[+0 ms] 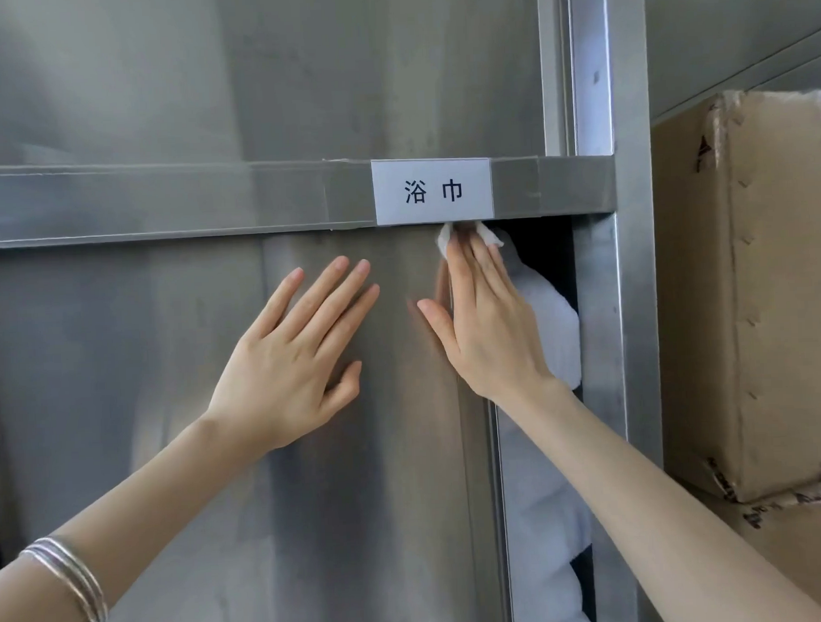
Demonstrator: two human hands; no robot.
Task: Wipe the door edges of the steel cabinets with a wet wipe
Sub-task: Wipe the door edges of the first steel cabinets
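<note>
A steel sliding cabinet door (216,410) fills the lower left and stands partly slid open, leaving a dark gap on its right. My left hand (298,356) lies flat on the door's face with fingers straight and spread. My right hand (483,317) reaches up along the door's right edge (493,470), its fingers straight and pressing a white wet wipe (443,244) against the top of that edge, just under the horizontal steel rail (163,200). Most of the wipe is hidden behind my fingers.
A white label with two characters (432,190) sticks to the rail above my right hand. White folded linen (550,492) shows inside the gap. The steel upright post (631,303) stands right of the opening, and taped cardboard boxes (762,298) are stacked beyond it.
</note>
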